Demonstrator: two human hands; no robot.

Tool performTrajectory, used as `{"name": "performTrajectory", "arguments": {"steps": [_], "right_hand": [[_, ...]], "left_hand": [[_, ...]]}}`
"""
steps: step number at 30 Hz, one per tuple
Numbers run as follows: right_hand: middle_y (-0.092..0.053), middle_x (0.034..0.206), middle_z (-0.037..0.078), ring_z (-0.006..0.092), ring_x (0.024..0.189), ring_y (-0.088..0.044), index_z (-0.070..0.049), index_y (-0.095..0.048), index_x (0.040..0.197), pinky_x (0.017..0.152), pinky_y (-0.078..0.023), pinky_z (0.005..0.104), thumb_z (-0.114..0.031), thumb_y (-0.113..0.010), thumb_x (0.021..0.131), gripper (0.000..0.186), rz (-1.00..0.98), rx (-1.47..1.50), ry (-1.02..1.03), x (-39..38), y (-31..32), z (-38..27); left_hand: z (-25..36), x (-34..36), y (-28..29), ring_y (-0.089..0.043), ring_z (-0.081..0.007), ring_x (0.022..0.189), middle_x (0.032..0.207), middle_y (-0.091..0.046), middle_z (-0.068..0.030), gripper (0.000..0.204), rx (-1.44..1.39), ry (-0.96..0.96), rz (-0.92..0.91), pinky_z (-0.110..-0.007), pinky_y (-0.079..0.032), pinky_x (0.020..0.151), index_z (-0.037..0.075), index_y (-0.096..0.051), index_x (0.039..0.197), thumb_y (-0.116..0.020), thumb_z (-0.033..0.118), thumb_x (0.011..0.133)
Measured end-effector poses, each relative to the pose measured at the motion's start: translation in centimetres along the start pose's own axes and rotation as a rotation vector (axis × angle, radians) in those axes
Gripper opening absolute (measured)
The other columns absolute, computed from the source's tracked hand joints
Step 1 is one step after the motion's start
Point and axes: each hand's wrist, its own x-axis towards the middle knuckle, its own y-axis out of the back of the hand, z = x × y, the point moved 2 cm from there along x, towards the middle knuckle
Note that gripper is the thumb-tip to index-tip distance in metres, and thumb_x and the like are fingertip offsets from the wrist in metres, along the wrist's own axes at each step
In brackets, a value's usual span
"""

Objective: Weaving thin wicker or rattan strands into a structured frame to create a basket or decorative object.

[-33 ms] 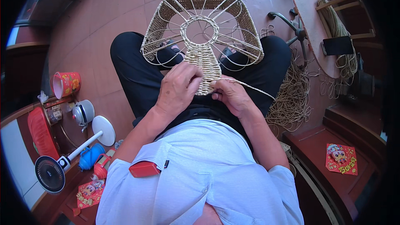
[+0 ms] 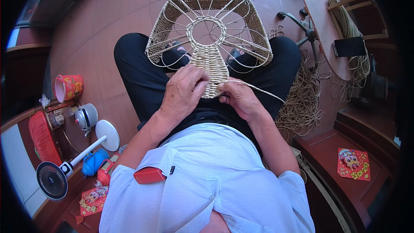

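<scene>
Between my knees rests a straw-coloured woven basket [image 2: 189, 2] with a curved wall, thin wire spokes and a round ring at its middle. From the ring a tightly woven panel [image 2: 210, 62] narrows toward my lap. My left hand [image 2: 183, 88] has its fingers curled at the panel's left edge; its fingertips are partly hidden. At the right edge, near the panel's close end, my right hand [image 2: 242, 98] pinches the weave with the thumb on top. A loose twisted cord [image 2: 263, 91] runs out over that hand to the right and droops across my thigh.
Tangled cord [image 2: 302, 101] lies on the floor to the right, beside a stool base [image 2: 309, 34]. A tilted board [image 2: 319, 26] and a wooden rack with hanging cord [image 2: 345, 19] stand beyond. A fan [image 2: 52, 181], kettle [image 2: 87, 116] and flowered bucket [image 2: 69, 87] are at left.
</scene>
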Motion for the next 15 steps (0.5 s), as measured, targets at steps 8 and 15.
{"name": "performTrajectory", "arguments": {"steps": [8,15], "right_hand": [[-0.068,0.096,-0.004,0.0048,0.085,-0.060,-0.010,-0.070,0.104,0.074,-0.050,0.0239,-0.009,-0.070,0.100,0.004,-0.026,-0.018,-0.044,0.5,0.6,-0.5],[-0.067,0.093,-0.005,0.0046,0.082,-0.059,-0.009,-0.071,0.104,0.074,-0.050,0.0238,-0.009,-0.069,0.100,0.004,-0.074,0.013,-0.035,0.9,1.2,-0.2]], "left_hand": [[0.5,0.5,0.4,-0.067,-0.0300,0.094,0.095,-0.064,-0.0106,0.011,0.127,-0.160,-0.122,-0.043,-0.055,0.083,0.004,-0.067,0.098,-0.075,0.005,0.090],[1.2,0.5,-0.7,-0.064,-0.0309,0.097,0.097,-0.060,-0.0127,0.012,0.419,-0.238,-0.263,-0.042,-0.057,0.087,0.002,-0.062,0.098,-0.071,0.004,0.090]]}}
